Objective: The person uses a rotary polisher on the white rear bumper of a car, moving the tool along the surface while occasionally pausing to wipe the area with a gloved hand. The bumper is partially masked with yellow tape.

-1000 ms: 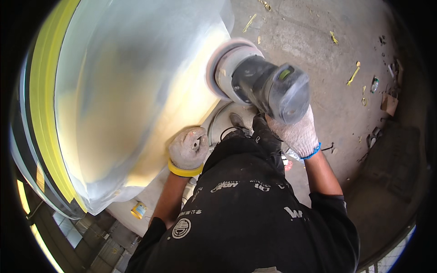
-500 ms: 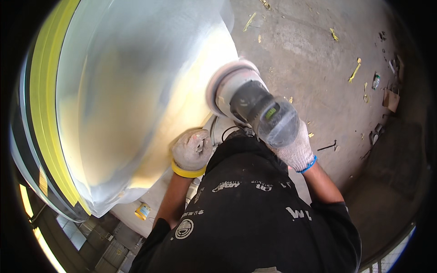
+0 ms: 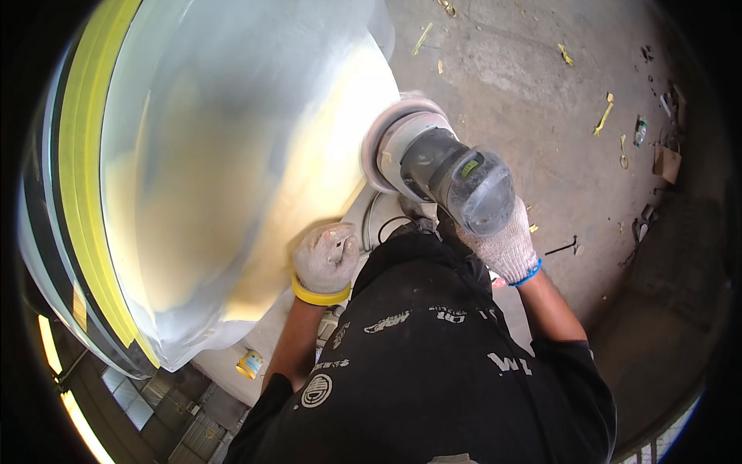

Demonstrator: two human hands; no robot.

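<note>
A large curved body panel [image 3: 193, 131], pale grey with cream filler patches, fills the left side. My right hand [image 3: 506, 246], in a knitted glove with a blue cuff, is closed round the rear of a grey and black power sander [image 3: 456, 174]. The sander's round pad is tilted on edge at the panel's right border; whether it touches is hard to tell. My left hand [image 3: 326, 257], in a dusty glove, is curled into a loose fist against the panel's lower right edge, with nothing visible in it. A thick yellow band [image 3: 321, 294] circles that wrist.
Yellow masking tape [image 3: 81, 178] lines the panel's left edge. A hose or cord [image 3: 396, 220] loops close to my body below the sander. On the concrete floor lie tape scraps [image 3: 604, 116], a bottle [image 3: 641, 131], a brown box [image 3: 666, 163] and a yellow tub [image 3: 249, 364].
The sander and my right hand have shifted slightly right, and the pad has drawn back from the panel's edge. My left hand stays in nearly the same place.
</note>
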